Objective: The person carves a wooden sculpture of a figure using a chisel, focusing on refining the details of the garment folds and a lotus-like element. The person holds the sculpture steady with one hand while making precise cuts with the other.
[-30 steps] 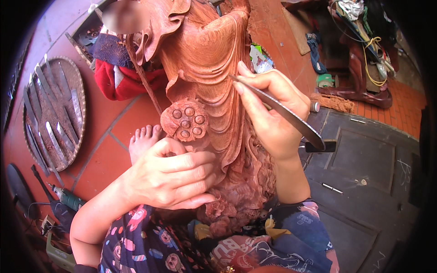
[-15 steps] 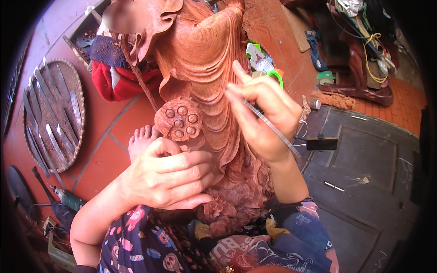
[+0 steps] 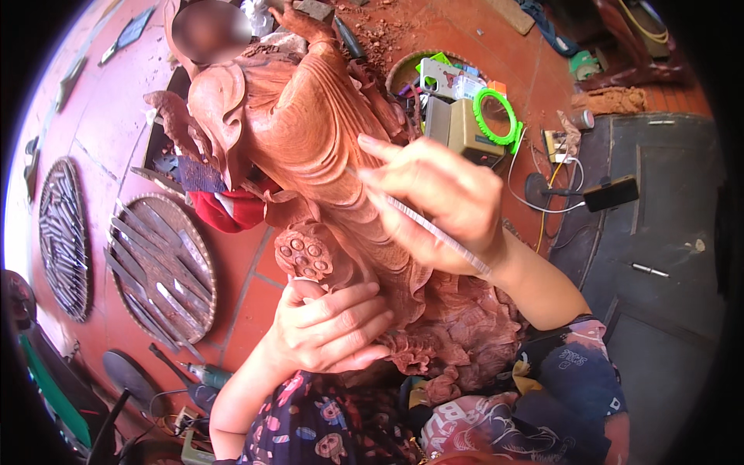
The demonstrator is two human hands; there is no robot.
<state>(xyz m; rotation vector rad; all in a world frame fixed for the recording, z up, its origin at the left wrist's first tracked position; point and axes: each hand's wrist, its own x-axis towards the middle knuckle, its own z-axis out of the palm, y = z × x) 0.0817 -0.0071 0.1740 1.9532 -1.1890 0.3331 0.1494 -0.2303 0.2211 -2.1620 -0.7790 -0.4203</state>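
A large reddish-brown carved wooden statue [image 3: 310,116] with draped robe folds lies tilted across my lap. My left hand [image 3: 333,329] is closed around the carving just below a round seed-pod shape [image 3: 304,254], steadying against the wood. Over the robe folds, my right hand [image 3: 449,209] pinches a slim tool [image 3: 438,232] with a pale, ridged, striped shaft. Its tip is hidden behind the fingers or blurred, so contact with the wood cannot be made out. The right index finger stretches out ahead of the grip.
To the left, a round woven tray [image 3: 205,310] holds several flat blades, and another tray [image 3: 63,232] holds many slim tools. A green drill [image 3: 209,376] lies at lower left. On the right are a green ring lamp [image 3: 496,116], a phone [image 3: 611,194] on a stand, and a dark door panel [image 3: 674,232].
My view has shifted, so the statue appears more slanted and both trays show fully. My right hand still pinches the slim tool over the folds; my left hand still grips the carving.
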